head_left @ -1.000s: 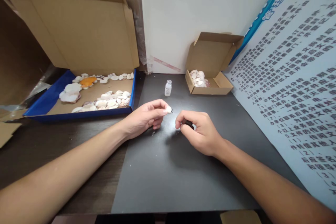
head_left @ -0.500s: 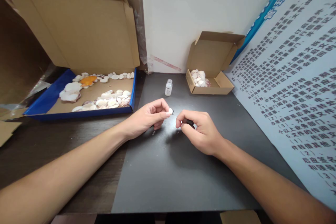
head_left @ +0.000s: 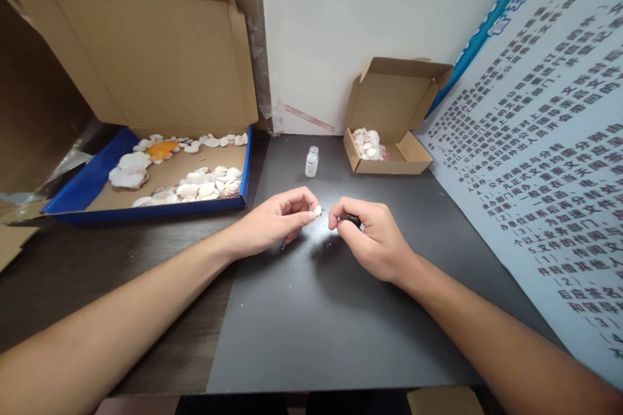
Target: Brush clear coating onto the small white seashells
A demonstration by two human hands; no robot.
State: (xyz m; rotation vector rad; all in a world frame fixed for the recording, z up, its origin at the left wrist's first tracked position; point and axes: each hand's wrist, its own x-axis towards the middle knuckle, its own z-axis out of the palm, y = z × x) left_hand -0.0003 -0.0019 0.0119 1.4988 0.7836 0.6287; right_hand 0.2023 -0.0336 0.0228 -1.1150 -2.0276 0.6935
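We hold a white piece (head_left: 318,211) in our left hand (head_left: 272,225) and a black object (head_left: 353,220) in our right hand (head_left: 370,235).

Our left fingertips pinch the piece above the middle of the dark surface (head_left: 341,331); our right hand curls around the object, mostly hiding it, and the two hands are near each other but apart. A tiny dark bit shows just right of the piece; we cannot tell what it is. Beyond our hands, a small bottle (head_left: 312,162) stands upright and uncapped. At far left we see an open blue box (head_left: 146,213) with pale shells (head_left: 204,185) and an orange one (head_left: 163,151) inside; at far right, an open brown box (head_left: 394,167) holds more white shells (head_left: 368,144) on its left side. A printed sheet (head_left: 549,220) lines the right.
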